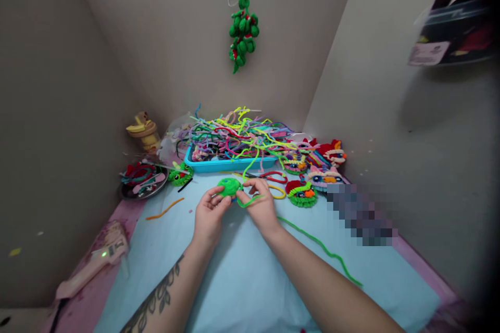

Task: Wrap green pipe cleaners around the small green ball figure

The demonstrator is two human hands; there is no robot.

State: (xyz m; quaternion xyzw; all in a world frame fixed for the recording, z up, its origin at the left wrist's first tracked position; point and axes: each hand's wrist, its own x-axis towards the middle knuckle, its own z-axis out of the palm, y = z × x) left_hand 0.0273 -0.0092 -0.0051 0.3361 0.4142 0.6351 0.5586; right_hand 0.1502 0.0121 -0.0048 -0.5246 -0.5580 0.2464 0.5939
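- The left hand [211,213] grips a green piece [229,187] between thumb and fingers, the fingers curled along its left side.
- The right hand [261,203] is partly closed at the piece's right side, its thumb and fingers pinching a light green stem [250,202]; exactly how stem and piece join is too small to tell.
- The piece is held above the blue cloth [242,281], in front of the tray [234,166].
- The tray is blue and heaped with fuzzy stems of many colours, several spilling over its rim.
- Just beyond the right hand lie a red handle [276,175] and a yellow handle [279,192].
- A long green stem [324,247] runs slantwise over the cloth, right of the right forearm.
- To the left lie an orange stem [166,209] and, nearer the tray, a short black stem [185,185].
- A green figure [179,175] with round eyes sits between the tray and a dark bowl [145,193] of odds and ends.
- Right of the tray, a red and green bird [302,194] lies near a pink one [326,179].
- A glue gun [96,263], its small light glowing green, lies at the left edge.
- A green cluster [244,31] hangs against the wall.
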